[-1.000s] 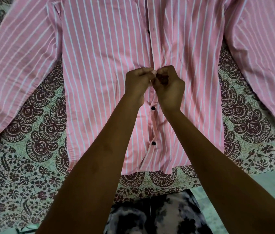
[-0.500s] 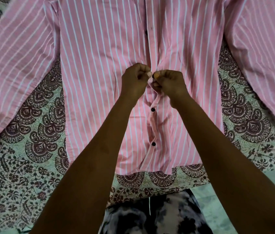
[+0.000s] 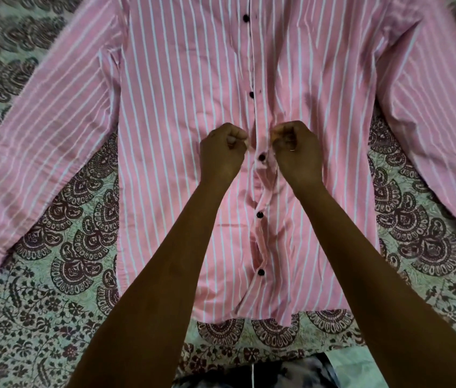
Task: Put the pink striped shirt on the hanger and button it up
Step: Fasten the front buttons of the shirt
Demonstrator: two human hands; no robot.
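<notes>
The pink striped shirt (image 3: 182,113) lies flat, front up, on a patterned bedsheet, sleeves spread to both sides. Several black buttons run down its placket; one black button (image 3: 262,157) shows between my hands. My left hand (image 3: 222,154) is fisted just left of the placket, pinching the fabric edge. My right hand (image 3: 296,151) is fisted just right of it, pinching the other edge. The two hands are a little apart. The hanger is not visible; the collar is out of frame.
A pale green bedsheet (image 3: 62,275) with dark maroon paisley print lies under the shirt. Dark patterned clothing (image 3: 263,373) on my lap shows at the bottom edge. A plain pale surface (image 3: 361,368) sits at bottom right.
My hands, pressed together at the placket before, have parted sideways, and a fastened black button now shows between them. The view has shifted, showing more of the upper shirt.
</notes>
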